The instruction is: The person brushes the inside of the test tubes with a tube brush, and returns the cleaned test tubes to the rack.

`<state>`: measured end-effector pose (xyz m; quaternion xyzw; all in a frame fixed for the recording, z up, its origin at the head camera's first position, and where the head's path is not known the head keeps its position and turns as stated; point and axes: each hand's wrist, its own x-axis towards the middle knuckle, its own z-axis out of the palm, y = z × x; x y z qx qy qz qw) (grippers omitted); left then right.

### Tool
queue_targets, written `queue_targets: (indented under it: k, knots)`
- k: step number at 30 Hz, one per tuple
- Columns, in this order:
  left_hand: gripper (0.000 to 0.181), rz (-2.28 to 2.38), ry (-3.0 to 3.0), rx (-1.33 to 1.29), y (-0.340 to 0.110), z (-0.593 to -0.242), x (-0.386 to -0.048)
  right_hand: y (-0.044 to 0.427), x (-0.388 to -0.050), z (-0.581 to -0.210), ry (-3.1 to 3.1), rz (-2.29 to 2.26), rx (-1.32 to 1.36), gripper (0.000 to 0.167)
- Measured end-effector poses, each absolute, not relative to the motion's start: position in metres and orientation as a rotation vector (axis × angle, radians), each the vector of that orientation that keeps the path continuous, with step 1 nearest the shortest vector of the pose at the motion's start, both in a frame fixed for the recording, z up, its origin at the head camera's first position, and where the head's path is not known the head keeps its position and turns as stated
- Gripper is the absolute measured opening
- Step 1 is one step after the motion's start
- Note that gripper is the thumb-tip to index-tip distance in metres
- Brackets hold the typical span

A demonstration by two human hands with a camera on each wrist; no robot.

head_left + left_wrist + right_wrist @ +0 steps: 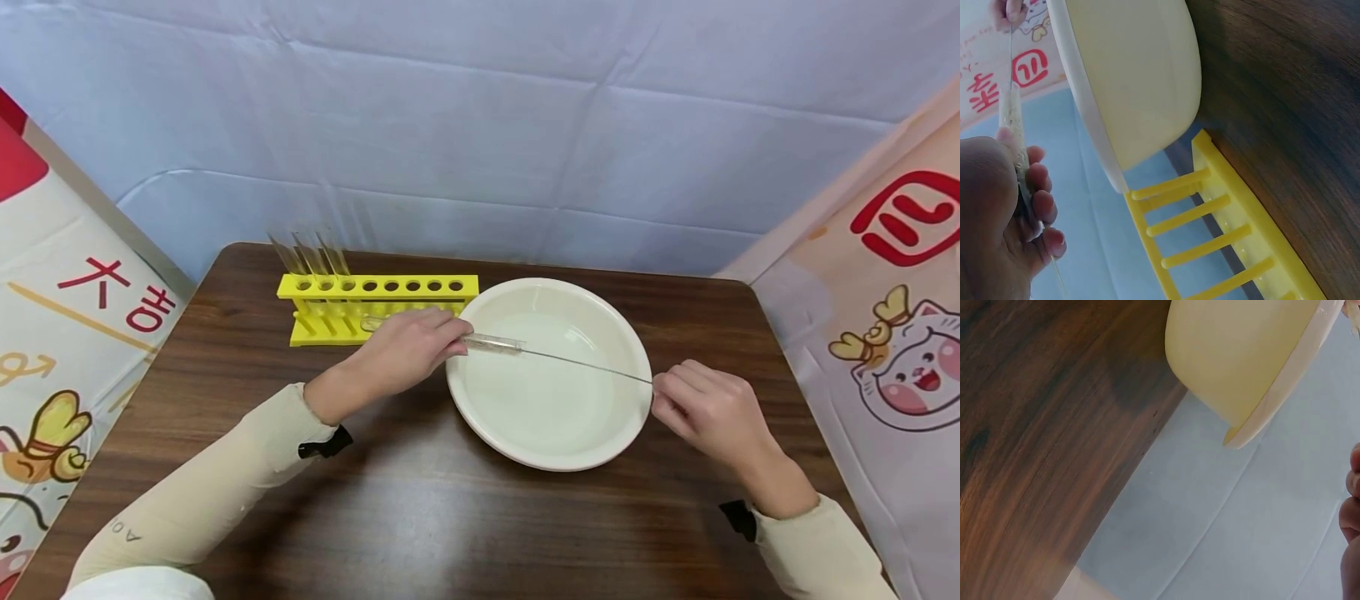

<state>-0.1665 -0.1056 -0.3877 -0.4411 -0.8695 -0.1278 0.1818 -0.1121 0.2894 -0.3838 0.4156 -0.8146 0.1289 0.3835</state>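
Note:
A clear glass test tube [495, 342] lies nearly level above the left side of a white basin [551, 458], its open mouth facing right. My left hand [412, 348] grips it with fingers curled round its middle, and its rounded end shows left of the hand. From the mouth runs the thin wire handle of a test tube brush [588, 365], whose pale head appears to be inside the tube. At the basin's right rim, my right hand [708, 408] pinches the far end of that wire. The right wrist view catches only some curled fingers [1350, 512].
Behind my left hand stands a yellow test tube rack [468, 292], with several glass tubes [330, 254] upright in its left holes. The basin appears to hold clear liquid. Brown wooden table [420, 517] extends in front. A pale cloth [480, 125] hangs behind.

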Motion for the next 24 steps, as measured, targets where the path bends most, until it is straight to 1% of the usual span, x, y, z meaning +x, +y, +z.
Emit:
queue_targets:
  k: [12, 16, 17, 18, 21, 22, 24]
  knots:
    - [0.026, -0.346, -2.464, -1.204, -0.117, -0.387, -0.169, 0.304, -0.106, -0.381, -2.250, 0.454, 1.012, 0.029]
    - [0.027, -0.334, -2.476, -1.176, -0.128, -0.392, -0.171, 0.313, -0.103, -0.383, -2.371, 0.594, 1.038, 0.021]
    - [0.028, -0.330, -2.473, -1.176, -0.130, -0.393, -0.171, 0.315, -0.102, -0.384, -2.415, 0.651, 1.049, 0.022]
    - [0.028, -0.330, -2.470, -1.181, -0.131, -0.394, -0.172, 0.317, -0.101, -0.384, -2.461, 0.722, 1.060, 0.025]
    - [0.028, -0.322, -2.443, -1.206, -0.133, -0.396, -0.173, 0.319, -0.097, -0.382, -2.581, 0.968, 1.056, 0.043]
    - [0.028, -0.324, -2.435, -1.213, -0.134, -0.396, -0.173, 0.320, -0.096, -0.380, -2.601, 1.062, 1.049, 0.047]
    - [0.029, -0.334, -2.417, -1.224, -0.135, -0.396, -0.173, 0.322, -0.096, -0.377, -2.623, 1.255, 1.047, 0.049]
